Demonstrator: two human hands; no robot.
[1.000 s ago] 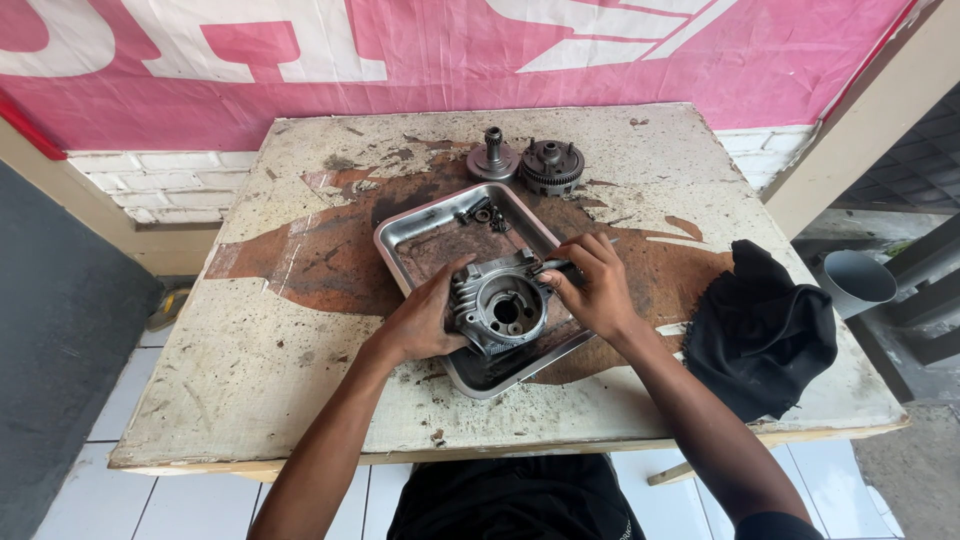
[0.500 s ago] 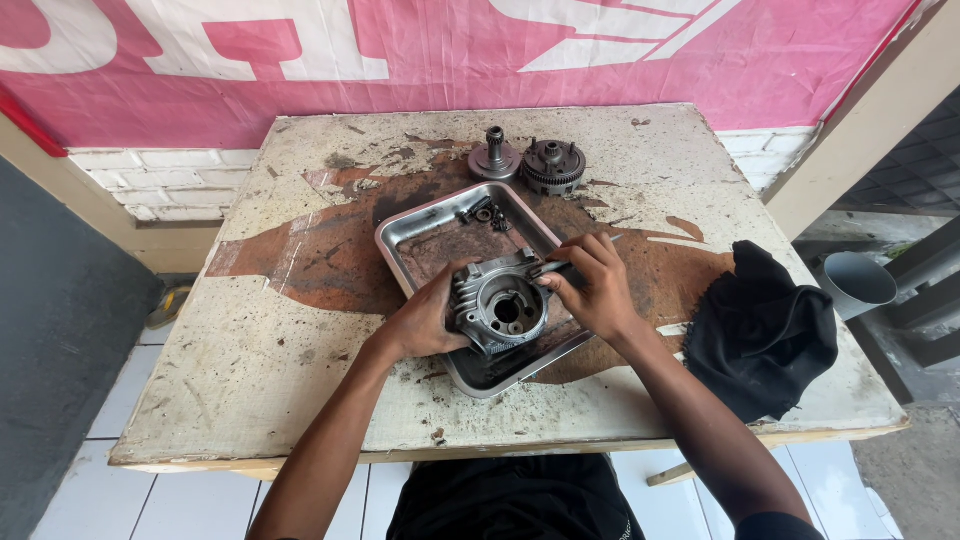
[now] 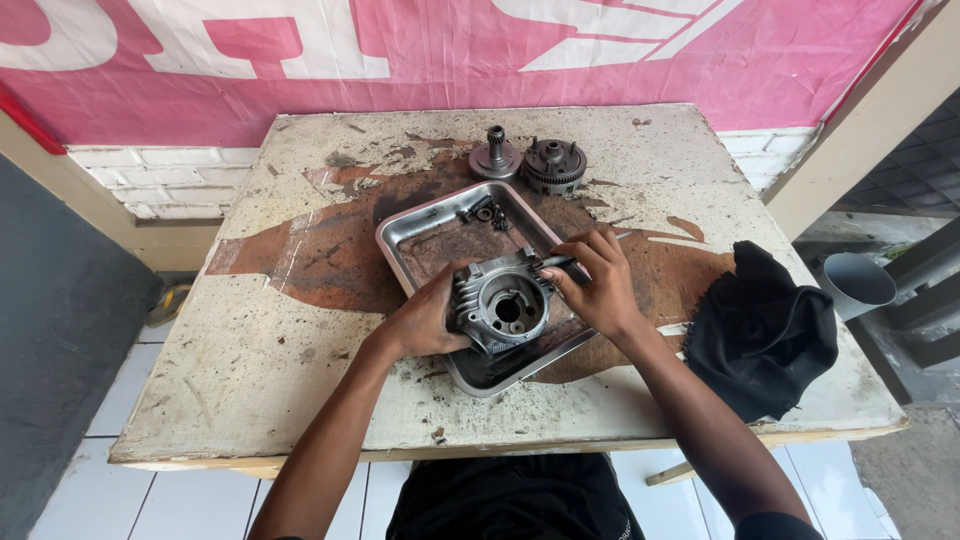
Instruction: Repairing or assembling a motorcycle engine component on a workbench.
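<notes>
Steel glints from a shallow tray on a worn, paint-stained table, where a person works on a finned metal engine part resting inside the tray's near end. The left hand is wrapped around the part's left side, bracing it. The right hand pinches a thin tool against the part's upper edge. Small bolts lie in the tray's far corner; two round gear pieces sit beyond it, and a black cloth lies to the right.

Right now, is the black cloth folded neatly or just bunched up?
Bunched up. The black cloth lies in a crumpled heap with uneven folds on the table, right of the right hand.
</notes>
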